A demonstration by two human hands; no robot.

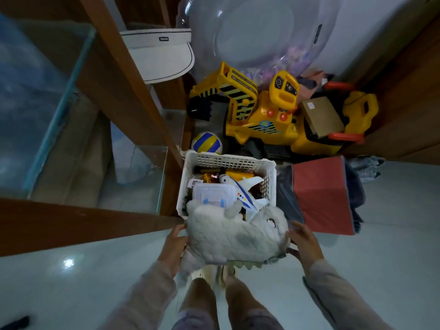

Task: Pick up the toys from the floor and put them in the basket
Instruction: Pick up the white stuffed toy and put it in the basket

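A big fluffy white plush toy [234, 234] with green spikes lies over the near edge of the white slatted basket [228, 160]. My left hand [175, 244] presses against its left side. My right hand [303, 241] cups its right side, by the embroidered eye. Both hands hold the plush between them. Inside the basket lie a clear lidded box [213, 194] with blue clips, a white toy airplane [240, 189] and yellow toy parts [238, 174]. The plush hides the basket's near rim.
A yellow ride-on excavator [269, 115] stands behind the basket, a blue-yellow ball [206, 142] beside it. A red cube stool [321, 196] sits right of the basket. Wooden shelf frames [123, 75] and glass tanks [42, 96] fill the left. Pale tiled floor [392, 234] spreads around my legs.
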